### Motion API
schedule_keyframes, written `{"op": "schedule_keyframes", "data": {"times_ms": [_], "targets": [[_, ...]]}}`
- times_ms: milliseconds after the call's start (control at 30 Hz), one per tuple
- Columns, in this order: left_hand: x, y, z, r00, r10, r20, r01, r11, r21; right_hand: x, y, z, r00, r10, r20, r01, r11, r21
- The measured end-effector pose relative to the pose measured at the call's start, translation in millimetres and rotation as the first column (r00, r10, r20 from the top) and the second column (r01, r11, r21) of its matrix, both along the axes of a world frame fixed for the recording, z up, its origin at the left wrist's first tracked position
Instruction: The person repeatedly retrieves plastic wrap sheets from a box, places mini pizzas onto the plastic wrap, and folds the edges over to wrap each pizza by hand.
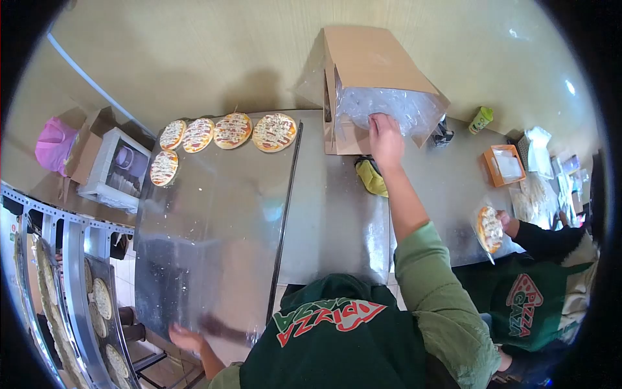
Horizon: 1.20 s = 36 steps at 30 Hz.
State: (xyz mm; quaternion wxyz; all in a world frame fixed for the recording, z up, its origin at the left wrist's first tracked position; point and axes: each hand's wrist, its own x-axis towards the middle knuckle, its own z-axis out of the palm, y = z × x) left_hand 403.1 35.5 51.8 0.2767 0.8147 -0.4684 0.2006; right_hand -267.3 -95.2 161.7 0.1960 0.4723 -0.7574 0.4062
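My right hand (387,139) reaches up to the mouth of a cardboard box (382,58) lying on its side. Its fingers are pinched at the edge of the clear plastic bags (372,104) inside the box. Low on the left, my left hand (186,338) is held out near the front edge of the metal table (214,240), fingers stretched and holding nothing. Several small topped pizzas (275,133) lie along the back left of the table, one (164,168) in front of the others.
At right a co-worker's hand (503,219) holds a pizza (489,230) in clear plastic. Behind are an orange box (505,166) and a green cup (481,120). A yellow-green cloth item (371,176) sits below the carton. A rack with trays of pizza bases (102,298) stands left.
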Motion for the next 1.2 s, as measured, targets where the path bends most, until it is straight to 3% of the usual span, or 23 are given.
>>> {"op": "schedule_keyframes", "data": {"times_ms": [67, 100, 133, 167, 200, 233, 267, 300, 333, 400, 500, 533, 600, 667, 700, 733, 767, 833, 867, 933, 1200], "targets": [[-66, -67, 11, 0.922, -0.359, -0.145, 0.338, 0.929, -0.151, 18, 14, 11, 1.000, 0.005, 0.008, -0.005, 0.998, -0.056], [-101, -95, 7, 0.776, -0.504, -0.379, 0.446, 0.864, -0.235, 27, 25, 9, 1.000, 0.023, -0.010, -0.024, 0.996, -0.089], [-137, -127, -13, 0.314, -0.749, -0.584, 0.533, 0.648, -0.545, 34, 35, 8, 0.999, 0.039, -0.029, -0.043, 0.991, -0.124], [-193, -141, 5, 0.146, -0.667, -0.731, 0.635, 0.629, -0.448, 38, 46, 7, 0.995, 0.063, -0.072, -0.070, 0.992, -0.106], [-253, -148, 19, 0.075, -0.663, -0.744, 0.712, 0.559, -0.426, 41, 56, 7, 0.990, 0.084, -0.113, -0.094, 0.992, -0.088], [-315, -146, 31, -0.285, -0.579, -0.764, 0.683, 0.436, -0.586, 43, 65, 7, 0.983, 0.105, -0.154, -0.117, 0.991, -0.068], [-366, -140, 55, -0.303, -0.525, -0.795, 0.833, 0.258, -0.489, 41, 72, 5, 0.981, 0.121, -0.151, -0.131, 0.990, -0.055], [-411, -138, 66, -0.203, -0.722, -0.662, 0.940, 0.046, -0.339, 41, 77, 5, 0.979, 0.137, -0.148, -0.144, 0.989, -0.039], [-453, -128, 97, -0.284, -0.883, -0.374, 0.907, -0.121, -0.403, 39, 81, 6, 0.978, 0.152, -0.144, -0.157, 0.987, -0.023], [-511, -124, 118, -0.318, -0.876, -0.363, 0.847, -0.090, -0.524, 33, 87, 3, 0.975, 0.199, -0.102, -0.201, 0.979, -0.016], [-565, -144, 114, -0.260, -0.715, -0.649, 0.849, 0.151, -0.506, 18, 89, -15, 0.929, 0.335, -0.158, -0.345, 0.938, -0.037], [-568, -148, 117, -0.216, -0.646, -0.732, 0.905, 0.147, -0.398, 13, 86, -21, 0.899, 0.391, -0.199, -0.408, 0.912, -0.048], [-567, -158, 125, -0.097, -0.507, -0.856, 0.978, 0.110, -0.176, 10, 76, -26, 0.917, 0.395, -0.059, -0.399, 0.906, -0.140], [-568, -147, 126, -0.300, -0.506, -0.809, 0.880, 0.182, -0.439, -11, 58, -39, 0.898, 0.432, 0.080, -0.409, 0.888, -0.210], [-562, -140, 124, -0.395, -0.506, -0.767, 0.799, 0.222, -0.558, -21, 46, -37, 0.897, 0.439, 0.045, -0.430, 0.893, -0.132], [-554, -134, 134, -0.353, -0.509, -0.785, 0.839, 0.199, -0.506, -29, 32, -34, 0.892, 0.451, 0.009, -0.450, 0.891, -0.051], [-547, -130, 137, -0.401, -0.571, -0.716, 0.808, 0.148, -0.570, -38, 18, -30, 0.884, 0.467, -0.030, -0.466, 0.884, 0.030], [-533, -120, 139, -0.485, -0.675, -0.556, 0.737, 0.027, -0.676, -49, -15, -6, 0.927, 0.335, 0.171, -0.375, 0.846, 0.380], [-525, -112, 145, -0.537, -0.633, -0.557, 0.687, 0.055, -0.725, -53, -28, 1, 0.939, 0.241, 0.246, -0.339, 0.768, 0.544], [-509, -94, 161, -0.640, -0.552, -0.534, 0.572, 0.122, -0.811, -63, -49, -19, 0.934, 0.261, 0.243, -0.351, 0.802, 0.483], [-452, -63, 194, -0.542, -0.643, -0.541, 0.415, 0.355, -0.838, -68, -98, -35, 0.910, 0.294, 0.291, -0.393, 0.834, 0.386]]}}
